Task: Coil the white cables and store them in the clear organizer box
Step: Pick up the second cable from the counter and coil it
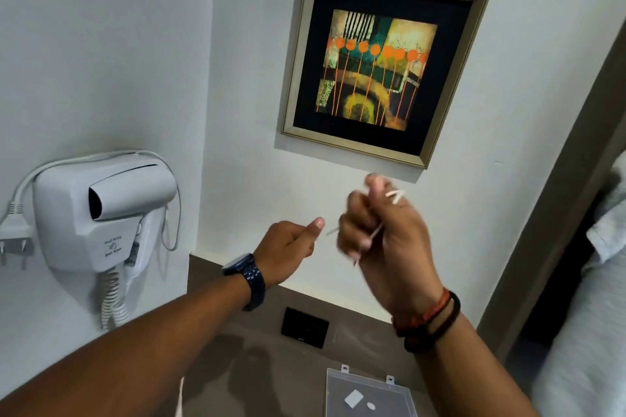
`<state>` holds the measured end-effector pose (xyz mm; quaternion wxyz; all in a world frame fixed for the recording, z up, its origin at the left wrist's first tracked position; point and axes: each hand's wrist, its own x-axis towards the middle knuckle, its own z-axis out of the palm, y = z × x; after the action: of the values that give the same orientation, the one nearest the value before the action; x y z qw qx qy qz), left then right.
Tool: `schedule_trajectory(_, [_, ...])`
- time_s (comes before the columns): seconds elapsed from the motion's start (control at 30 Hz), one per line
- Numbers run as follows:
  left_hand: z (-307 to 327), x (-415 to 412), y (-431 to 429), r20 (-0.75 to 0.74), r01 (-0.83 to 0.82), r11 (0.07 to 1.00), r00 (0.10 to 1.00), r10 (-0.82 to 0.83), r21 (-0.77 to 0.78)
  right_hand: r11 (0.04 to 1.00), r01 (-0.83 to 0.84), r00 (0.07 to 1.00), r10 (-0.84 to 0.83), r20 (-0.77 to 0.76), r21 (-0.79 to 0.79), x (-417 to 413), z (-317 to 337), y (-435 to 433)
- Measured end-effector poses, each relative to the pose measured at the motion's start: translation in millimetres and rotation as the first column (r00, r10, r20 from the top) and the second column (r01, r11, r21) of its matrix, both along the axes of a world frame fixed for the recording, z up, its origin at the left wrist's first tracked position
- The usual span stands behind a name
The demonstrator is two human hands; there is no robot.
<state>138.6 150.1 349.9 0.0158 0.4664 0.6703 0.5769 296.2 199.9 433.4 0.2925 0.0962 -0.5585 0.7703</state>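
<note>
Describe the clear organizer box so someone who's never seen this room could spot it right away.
Start at the framed picture on the wall and drop straight down, past the hands, to the grey counter. The organizer box lies flat at the bottom edge of the view, just below the black wall plate. It is the only see-through thing there, with two small hinge tabs.

organizer box (369, 393) on counter (271, 366) | hair dryer (101, 210) left | frame (382, 61) above

My right hand (379, 234) is motion-blurred, so I can't trace how the cable (394, 196) winds through its fingers. At six o'clock the box (369, 393) is cut off by the frame's bottom edge; its contents are too small to identify.
</note>
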Motion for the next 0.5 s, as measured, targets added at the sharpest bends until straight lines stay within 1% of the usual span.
schedule_trajectory(0.03, [-3,3,0,-0.048,0.013,0.999,0.999,-0.015,-0.041,0.972,0.234,0.971,-0.235,-0.047,-0.028,-2,6,6])
schedule_trajectory(0.07, [-5,5,0,-0.086,0.02,0.997,0.996,-0.026,-0.071,0.863,0.503,0.861,-0.506,-0.06,-0.05,-4,11,14])
schedule_trajectory(0.1, [-6,8,-1,-0.113,0.029,0.996,0.993,-0.038,-0.084,0.651,0.757,0.648,-0.758,-0.074,-0.051,-5,13,23])
schedule_trajectory(0.13, [-6,10,-2,-0.134,0.042,0.995,0.989,-0.054,-0.088,0.4,0.916,0.396,-0.911,-0.113,-0.013,-7,13,34])
schedule_trajectory(0.17, [-5,12,-3,-0.158,0.054,0.995,0.985,-0.067,-0.081,0.176,0.983,0.184,-0.967,-0.174,0.06,-9,10,46])
schedule_trajectory(0.2, [-2,13,-5,-0.183,0.061,0.996,0.98,-0.073,-0.071,0.011,0.984,0.05,-0.975,-0.216,0.177,-10,4,58])
schedule_trajectory(0.23, [1,14,-6,-0.209,0.065,0.996,0.975,-0.076,-0.061,-0.099,0.944,-0.025,-0.973,-0.231,0.313,-11,-4,69])
schedule_trajectory(0.27, [5,13,-7,-0.236,0.067,0.996,0.969,-0.078,-0.055,-0.155,0.882,-0.051,-0.97,-0.238,0.445,-11,-14,78])
schedule_trajectory(0.3, [9,12,-8,-0.267,0.062,0.996,0.961,-0.076,-0.058,-0.178,0.795,-0.037,-0.968,-0.246,0.58,-9,-25,84])
schedule_trajectory(0.33, [13,10,-9,-0.301,0.047,0.997,0.952,-0.063,-0.06,-0.171,0.658,0.018,-0.97,-0.242,0.733,-8,-35,88])
schedule_trajectory(0.37, [17,8,-10,-0.333,0.02,0.998,0.942,-0.039,-0.059,-0.124,0.459,0.091,-0.979,-0.185,0.88,-8,-45,87])
schedule_trajectory(0.4, [20,4,-10,-0.359,-0.015,0.999,0.933,-0.004,-0.05,-0.031,0.237,0.17,-0.983,-0.073,0.971,-8,-52,84])
schedule_trajectory(0.43, [23,0,-10,-0.372,-0.053,0.998,0.928,0.036,-0.035,0.085,0.059,0.252,-0.965,0.068,0.995,-8,-58,78])
schedule_trajectory(0.47, [25,-4,-10,-0.364,-0.087,0.996,0.928,0.076,-0.014,0.212,-0.06,0.334,-0.917,0.22,0.975,-6,-62,68])
schedule_trajectory(0.5, [27,-10,-9,-0.332,-0.117,0.993,0.936,0.114,0.013,0.358,-0.132,0.419,-0.825,0.379,0.924,-4,-63,56])
